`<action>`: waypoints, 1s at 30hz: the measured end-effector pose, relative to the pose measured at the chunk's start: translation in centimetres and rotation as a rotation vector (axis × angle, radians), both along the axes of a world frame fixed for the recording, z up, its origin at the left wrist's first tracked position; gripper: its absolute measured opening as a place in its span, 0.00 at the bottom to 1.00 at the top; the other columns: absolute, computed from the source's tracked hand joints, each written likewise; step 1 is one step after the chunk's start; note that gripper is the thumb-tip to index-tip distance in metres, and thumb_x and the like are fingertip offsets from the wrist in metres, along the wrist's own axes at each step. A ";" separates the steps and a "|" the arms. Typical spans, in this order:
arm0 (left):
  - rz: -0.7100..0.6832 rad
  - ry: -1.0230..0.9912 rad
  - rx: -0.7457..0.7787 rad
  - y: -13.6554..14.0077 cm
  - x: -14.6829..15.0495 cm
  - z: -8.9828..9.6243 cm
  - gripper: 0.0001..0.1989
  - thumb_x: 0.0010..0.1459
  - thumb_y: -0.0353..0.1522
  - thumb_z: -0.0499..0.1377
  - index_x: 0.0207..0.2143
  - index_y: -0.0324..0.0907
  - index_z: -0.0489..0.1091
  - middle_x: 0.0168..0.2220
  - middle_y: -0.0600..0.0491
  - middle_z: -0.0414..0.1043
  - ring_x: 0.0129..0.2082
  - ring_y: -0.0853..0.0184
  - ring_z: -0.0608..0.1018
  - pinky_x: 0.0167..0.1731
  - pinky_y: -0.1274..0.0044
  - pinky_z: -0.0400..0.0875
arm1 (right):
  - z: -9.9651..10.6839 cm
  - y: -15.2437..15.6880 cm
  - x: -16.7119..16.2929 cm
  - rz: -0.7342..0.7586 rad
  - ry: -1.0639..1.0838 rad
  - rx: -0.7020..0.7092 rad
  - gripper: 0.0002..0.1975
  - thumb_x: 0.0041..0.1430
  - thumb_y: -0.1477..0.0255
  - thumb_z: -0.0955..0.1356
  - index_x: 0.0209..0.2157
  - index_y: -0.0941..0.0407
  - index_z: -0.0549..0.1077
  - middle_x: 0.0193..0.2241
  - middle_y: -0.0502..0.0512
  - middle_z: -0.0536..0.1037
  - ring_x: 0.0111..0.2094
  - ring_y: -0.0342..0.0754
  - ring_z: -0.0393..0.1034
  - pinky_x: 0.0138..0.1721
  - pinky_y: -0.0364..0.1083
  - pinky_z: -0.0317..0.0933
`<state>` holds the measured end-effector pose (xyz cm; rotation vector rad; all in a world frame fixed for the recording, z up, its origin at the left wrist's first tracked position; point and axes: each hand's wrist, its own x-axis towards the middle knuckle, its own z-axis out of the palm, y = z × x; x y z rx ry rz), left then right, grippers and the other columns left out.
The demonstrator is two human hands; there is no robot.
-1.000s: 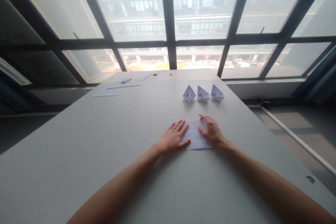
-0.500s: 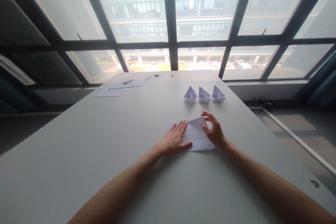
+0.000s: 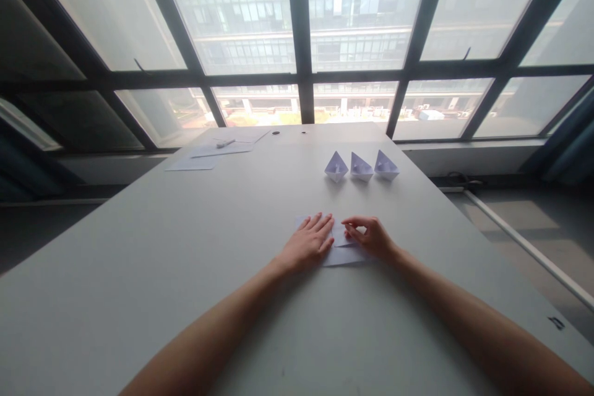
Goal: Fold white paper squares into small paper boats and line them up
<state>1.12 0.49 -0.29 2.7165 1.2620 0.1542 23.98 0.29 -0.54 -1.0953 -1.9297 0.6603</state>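
Note:
A partly folded white sheet of paper lies on the table in front of me, with a flap turned down over its middle. My left hand rests flat on the left part of the sheet, fingers stretched out, hiding much of that side. At the flap, my right hand has its fingers curled and the thumb close to the index finger, closed on the paper at the fold. Beyond my hands stand three folded paper boats in a row.
The white table stretches towards large windows. At its far left lie several flat paper sheets, with a small white object on top. A small dark mark shows near the right edge. Cable holes sit at the far end.
The raised upper right flap of the sheet has been folded down towards me. My right hand has moved down and left with it, its fingers closing. My left hand stays nearly in place.

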 end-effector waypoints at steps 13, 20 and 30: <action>0.042 0.000 0.019 -0.8 0.2 1.4 0.32 0.68 0.49 0.43 0.70 0.49 0.46 0.69 0.51 0.50 0.69 0.55 0.52 0.66 0.54 0.41 | -1.0 0.6 0.0 0.084 -0.432 0.147 0.19 0.63 0.71 0.67 0.56 0.48 0.72 0.59 0.56 0.71 0.64 0.54 0.57 0.64 0.63 0.46; 0.016 0.019 0.020 -0.7 0.1 0.4 0.33 0.69 0.48 0.40 0.71 0.48 0.39 0.71 0.52 0.42 0.71 0.56 0.44 0.66 0.55 0.37 | 0.0 0.0 -0.2 0.149 -0.484 0.142 0.26 0.64 0.71 0.65 0.63 0.48 0.63 0.62 0.56 0.66 0.67 0.54 0.51 0.65 0.65 0.41; 0.010 0.049 -0.007 -0.7 -0.1 1.2 0.34 0.68 0.51 0.41 0.71 0.47 0.41 0.71 0.50 0.43 0.70 0.54 0.46 0.65 0.55 0.40 | -0.4 -0.1 -0.2 0.090 -0.536 0.139 0.26 0.66 0.72 0.61 0.64 0.50 0.61 0.63 0.57 0.64 0.67 0.53 0.50 0.66 0.64 0.39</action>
